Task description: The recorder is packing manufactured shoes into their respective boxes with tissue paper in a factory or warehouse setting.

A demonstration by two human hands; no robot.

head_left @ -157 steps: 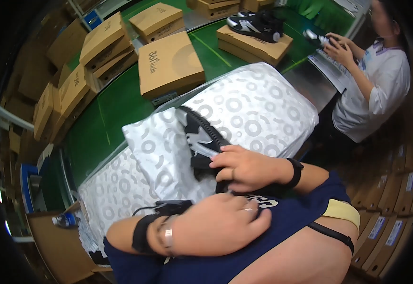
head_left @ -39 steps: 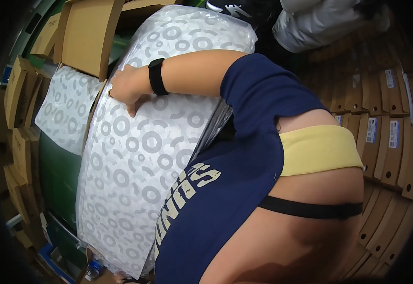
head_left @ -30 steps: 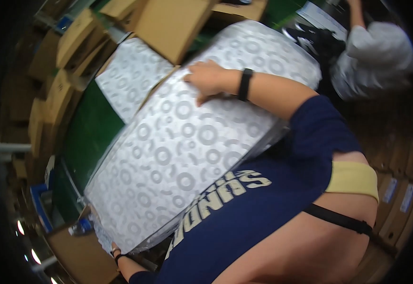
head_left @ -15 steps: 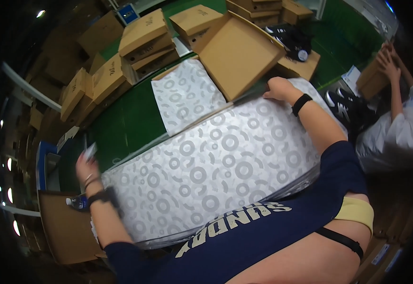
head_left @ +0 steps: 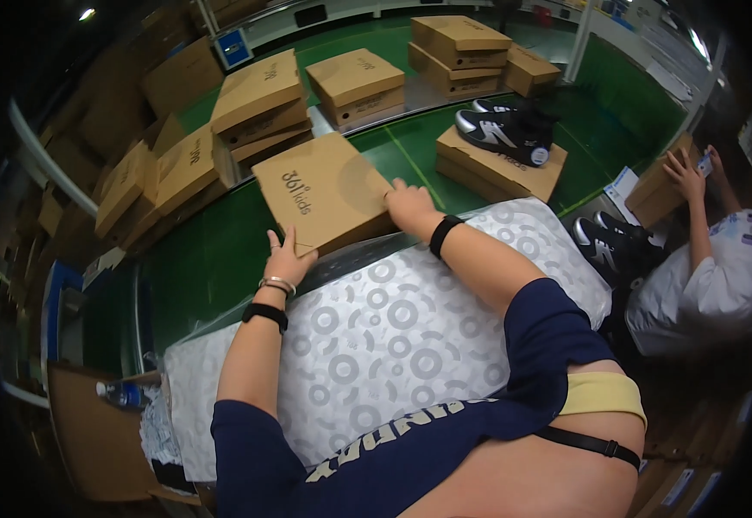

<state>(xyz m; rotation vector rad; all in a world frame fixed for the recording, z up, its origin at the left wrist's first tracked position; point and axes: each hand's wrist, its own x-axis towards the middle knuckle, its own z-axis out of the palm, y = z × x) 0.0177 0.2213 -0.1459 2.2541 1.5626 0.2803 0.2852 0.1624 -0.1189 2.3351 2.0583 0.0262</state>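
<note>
A brown cardboard shoebox (head_left: 320,198) sits closed, with its lid on, on the green surface in front of me. At its near left corner, my left hand (head_left: 285,257) grips the edge with thumb and fingers apart. My right hand (head_left: 410,207) holds the box's right edge, fingers curled over the lid. Between the box and my body lies a stack of white wrapping paper (head_left: 393,337) with grey rings and arcs. To the right of the box, black sneakers (head_left: 505,134) with silver trim rest on another closed shoebox (head_left: 497,168).
Several closed shoeboxes (head_left: 255,95) stand along the far side of the green conveyor belt (head_left: 199,285). At right, a co-worker's hands (head_left: 686,177) hold a box beside more black sneakers (head_left: 613,242). A plastic bottle (head_left: 123,394) stands at lower left beside crumpled paper (head_left: 158,427).
The open box's lid has come down over the patterned paper, closing the box. My left hand has come from the far left to the box; the small white item is no longer seen in it.
</note>
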